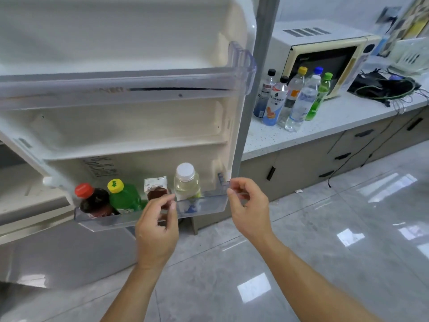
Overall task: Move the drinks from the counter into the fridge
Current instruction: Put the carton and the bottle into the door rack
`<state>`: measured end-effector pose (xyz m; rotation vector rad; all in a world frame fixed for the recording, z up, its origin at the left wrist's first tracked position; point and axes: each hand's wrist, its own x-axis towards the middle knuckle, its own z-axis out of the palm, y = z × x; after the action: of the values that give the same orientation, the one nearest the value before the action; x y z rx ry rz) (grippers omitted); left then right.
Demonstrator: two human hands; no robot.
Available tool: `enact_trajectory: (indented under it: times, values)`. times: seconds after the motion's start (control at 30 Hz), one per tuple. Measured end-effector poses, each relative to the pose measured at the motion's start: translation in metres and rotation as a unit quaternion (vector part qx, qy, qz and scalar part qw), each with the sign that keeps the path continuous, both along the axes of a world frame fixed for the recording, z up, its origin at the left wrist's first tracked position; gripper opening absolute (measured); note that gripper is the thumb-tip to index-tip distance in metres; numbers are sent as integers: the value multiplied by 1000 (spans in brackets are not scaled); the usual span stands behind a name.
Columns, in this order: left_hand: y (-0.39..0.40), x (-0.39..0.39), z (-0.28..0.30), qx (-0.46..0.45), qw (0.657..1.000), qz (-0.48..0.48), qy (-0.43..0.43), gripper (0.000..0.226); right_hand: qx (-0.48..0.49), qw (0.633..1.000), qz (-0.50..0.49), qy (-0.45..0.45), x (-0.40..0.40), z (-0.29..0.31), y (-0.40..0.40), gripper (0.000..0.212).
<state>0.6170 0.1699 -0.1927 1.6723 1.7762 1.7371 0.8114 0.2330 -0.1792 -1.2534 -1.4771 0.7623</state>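
Note:
The fridge door (pixel 130 126) stands open. Its bottom clear shelf (pixel 209 203) holds a dark bottle with a red cap (pixel 92 198), a green bottle with a yellow cap (pixel 124 196), a small carton (pixel 156 188) and a pale bottle with a white cap (pixel 186 182). My left hand (pixel 157 226) hovers in front of the shelf by the carton, fingers loosely curled, holding nothing. My right hand (pixel 248 205) is at the shelf's right end, fingers loosely bent, empty. Several bottles (pixel 292 98) stand clustered on the white counter (pixel 301 133) to the right.
A cream microwave (pixel 325 56) sits behind the counter bottles. Black cloth and tangled cables (pixel 385 87) lie further right, with a white basket (pixel 411 54) beyond. Grey drawers run under the counter. The door's upper clear shelf (pixel 120 91) holds nothing visible. Glossy tiled floor lies below.

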Motion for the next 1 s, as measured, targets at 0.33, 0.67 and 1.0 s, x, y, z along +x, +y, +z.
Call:
enact_trajectory:
  times: [0.33,0.67,1.0]
  values:
    - [20,119,-17,-164,969,-73,-168,33,-92,993,-54,57,99,-26,-4,26]
    - [57,273,-22,-232,937,-62,-254,26,-173,981,-58,73,239,-53,14,19]
    - [106,332,-23,-259,922,-23,-287,24,-213,973,-39,76,319,-60,80,20]
